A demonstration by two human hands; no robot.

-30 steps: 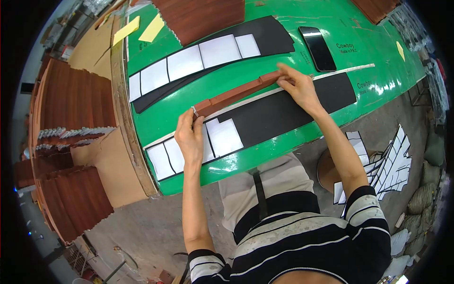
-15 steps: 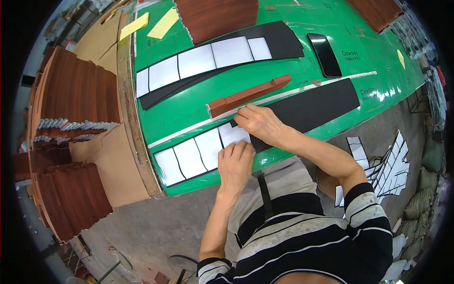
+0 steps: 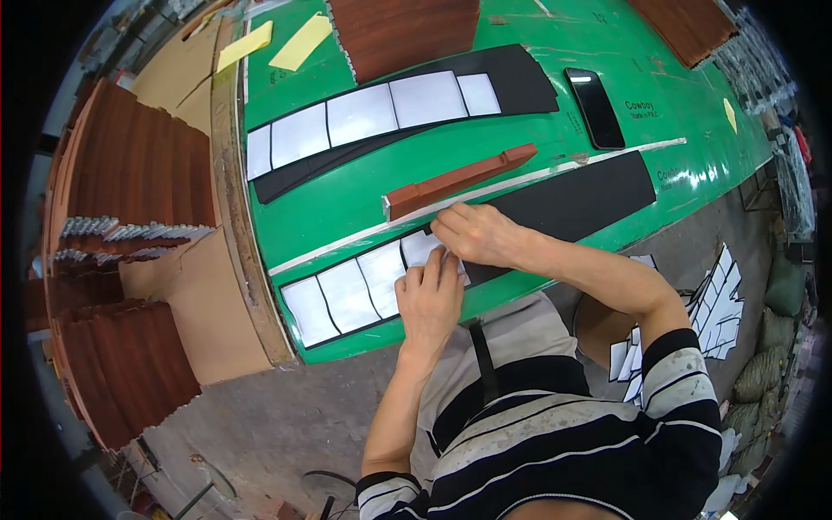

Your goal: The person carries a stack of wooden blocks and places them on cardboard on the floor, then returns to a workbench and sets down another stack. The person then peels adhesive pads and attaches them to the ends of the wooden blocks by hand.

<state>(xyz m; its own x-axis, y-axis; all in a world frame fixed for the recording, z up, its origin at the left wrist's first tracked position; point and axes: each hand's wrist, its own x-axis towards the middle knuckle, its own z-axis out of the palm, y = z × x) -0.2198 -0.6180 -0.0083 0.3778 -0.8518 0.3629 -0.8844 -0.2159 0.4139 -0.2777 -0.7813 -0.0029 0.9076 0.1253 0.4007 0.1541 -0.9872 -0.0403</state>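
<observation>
A long black strip lies along the near edge of the green table, its left half covered by white panels with dark lines between them. My right hand is closed in a pinch over the strip's middle, at the end of the white panels. Close beside it, my left hand rests on the same strip with fingers bent and drawn together, their tips near my right fingers. Whatever sits between the fingertips of either hand is hidden. Just beyond the strip lies a reddish-brown notched bar.
Another black strip with white panels lies farther back on the green table. A phone is at the right. Brown slats are stacked at the back and on the left. White-panelled pieces lie low at right.
My left fingertips have moved up slightly and closer to my right hand. My right hand stays at nearly the same spot on the strip. The view has shifted a little.
</observation>
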